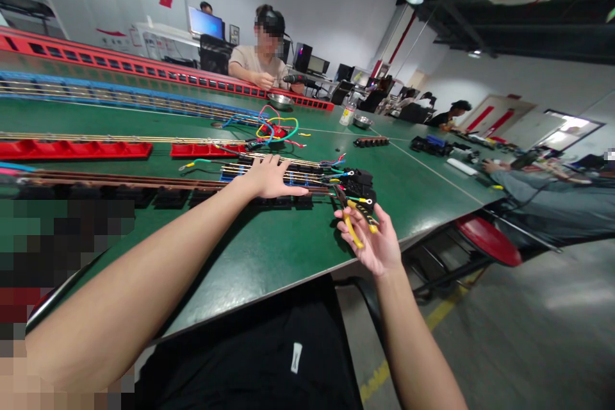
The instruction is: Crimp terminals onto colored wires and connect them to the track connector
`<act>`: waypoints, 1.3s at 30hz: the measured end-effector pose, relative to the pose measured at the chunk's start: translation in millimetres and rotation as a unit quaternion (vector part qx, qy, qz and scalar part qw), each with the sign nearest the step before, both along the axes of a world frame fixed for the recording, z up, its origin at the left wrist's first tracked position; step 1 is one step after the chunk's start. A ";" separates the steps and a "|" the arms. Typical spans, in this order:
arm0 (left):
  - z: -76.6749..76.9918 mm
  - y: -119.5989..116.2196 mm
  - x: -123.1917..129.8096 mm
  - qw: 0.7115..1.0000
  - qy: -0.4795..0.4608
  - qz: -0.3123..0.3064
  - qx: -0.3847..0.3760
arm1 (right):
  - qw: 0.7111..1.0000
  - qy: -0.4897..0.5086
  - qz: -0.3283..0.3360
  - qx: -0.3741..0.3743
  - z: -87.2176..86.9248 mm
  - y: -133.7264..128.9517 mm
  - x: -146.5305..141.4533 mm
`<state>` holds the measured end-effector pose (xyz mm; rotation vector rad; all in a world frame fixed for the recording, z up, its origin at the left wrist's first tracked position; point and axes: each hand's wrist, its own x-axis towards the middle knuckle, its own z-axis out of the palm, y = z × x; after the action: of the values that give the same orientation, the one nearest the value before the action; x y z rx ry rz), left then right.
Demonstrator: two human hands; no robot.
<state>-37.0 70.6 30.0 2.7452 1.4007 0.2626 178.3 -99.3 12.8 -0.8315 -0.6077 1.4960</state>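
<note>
My left hand [269, 177] lies palm down with its fingers spread across the copper-coloured rods [216, 180] and blue holders at the near side of the table. In my right hand [377, 240] are yellow-and-black handled pliers [356, 218], their handles apart. The jaws of the pliers are at the right end of the rods, among thin wires, close to black connector blocks [360, 184]. A green wire with a ring terminal [368, 201] sticks out just above the pliers. Whether the jaws touch a wire is too small to tell.
Red trays [86, 149], a blue rail [120, 93] and a long red rail [158, 68] stretch across the green table [413, 195]. Looped coloured wires [287, 132], metal bowls [362, 122] and a bottle [348, 110] lie farther back. A person [262, 57] sits opposite; a red stool [487, 240] stands right.
</note>
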 end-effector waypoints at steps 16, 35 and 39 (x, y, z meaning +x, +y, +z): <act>2.3 -2.6 0.1 1.000 -0.001 0.002 -0.004 | 0.997 0.040 0.042 0.056 -3.2 6.8 14.6; 1.9 -1.7 -1.6 1.000 0.006 -0.006 0.006 | 0.990 -0.107 -0.074 0.054 -11.2 15.6 11.2; 1.6 -1.3 -1.5 1.000 0.011 -0.003 0.004 | 0.978 -0.169 -0.098 0.073 -9.8 12.5 -0.7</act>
<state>-38.5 69.4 31.6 2.7664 1.3984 0.2398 177.6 -86.8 3.0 -1.0090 -0.8511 1.1245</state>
